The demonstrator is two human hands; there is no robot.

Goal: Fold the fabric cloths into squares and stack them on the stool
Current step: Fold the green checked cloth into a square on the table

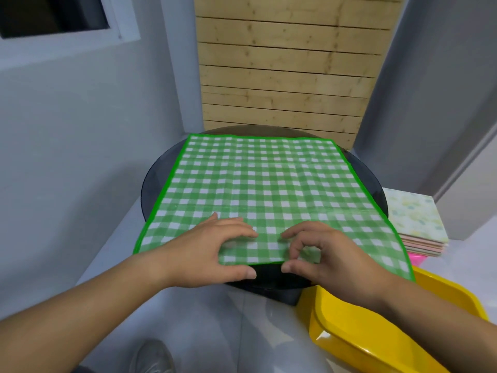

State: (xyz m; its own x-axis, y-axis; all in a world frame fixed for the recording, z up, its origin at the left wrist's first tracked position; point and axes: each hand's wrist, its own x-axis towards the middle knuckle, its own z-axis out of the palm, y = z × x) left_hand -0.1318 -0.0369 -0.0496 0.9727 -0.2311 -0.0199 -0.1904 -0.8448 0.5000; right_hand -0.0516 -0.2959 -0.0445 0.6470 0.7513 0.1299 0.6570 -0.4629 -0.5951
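Item 1. Green checked cloth (258, 181): bright green hem, white and green squares. It lies spread flat and unfolded over the dark round table (158, 170), covering most of the top. Its near right corner hangs past the table rim towards the yellow tub (376, 332).

Item 2. Left hand (212, 251): at the near hem of the cloth, left of centre. The fingers lie on top of the fabric, close together and slightly bent, and the thumb sits at the hem below them. The hem is pinched between thumb and fingers.

Item 3. Right hand (328, 259): just beside the left hand, at the same near hem. The fingers are curled with the forefinger tip on the cloth. The thumb is at the hem's edge, so the grip is narrow and takes hold of the fabric. The thumb tips of the two hands nearly meet.

Item 4. Stack of folded cloths (414, 219): square, with a pale floral piece on top and pinkish layers beneath. It rests on the pink stool (418, 258), right of the table, of which only a small part shows.

Item 5. Yellow tub: near right, under the right forearm.

Item 6. Wooden slat panel (290, 63): stands upright beyond the table's far edge, between grey walls.

Item 7. Window (53, 17): far left, dark pane.

Item 8. Grey shoe (153, 356): on the pale floor, at the near edge of view.
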